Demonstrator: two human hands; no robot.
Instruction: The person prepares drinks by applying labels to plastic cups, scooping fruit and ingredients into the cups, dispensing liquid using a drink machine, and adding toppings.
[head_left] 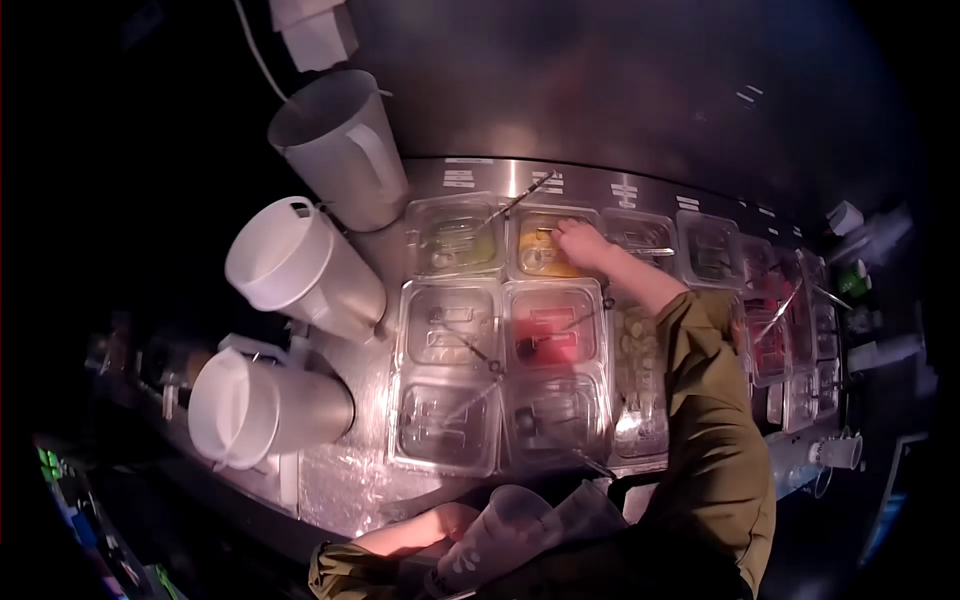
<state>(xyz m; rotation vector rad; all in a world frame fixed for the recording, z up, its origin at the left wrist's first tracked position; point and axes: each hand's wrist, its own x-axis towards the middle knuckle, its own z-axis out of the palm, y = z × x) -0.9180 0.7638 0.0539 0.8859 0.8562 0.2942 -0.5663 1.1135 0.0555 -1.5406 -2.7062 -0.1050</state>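
My right hand (580, 245) reaches over the steel counter to a lidded clear container of yellow food (545, 262) in the back row. Its fingers are closed at the handle of the clear lid (527, 238); the lid appears seated on the container. Low in the view, my left hand (455, 520) is wrapped around a translucent plastic cup (512, 512), its fingers partly hidden behind it. A second clear cup (588, 512) leans beside the first. Next to the yellow container sits a lidded container of green food (460, 250).
Three tall white pitchers, at the back (350, 150), middle (305, 265) and front (270, 405), stand on the left. Several lidded containers, including one with red food (555, 345), fill the counter (345, 470). Long spoon handles (520, 195) stick out. A glass (838, 452) is at right.
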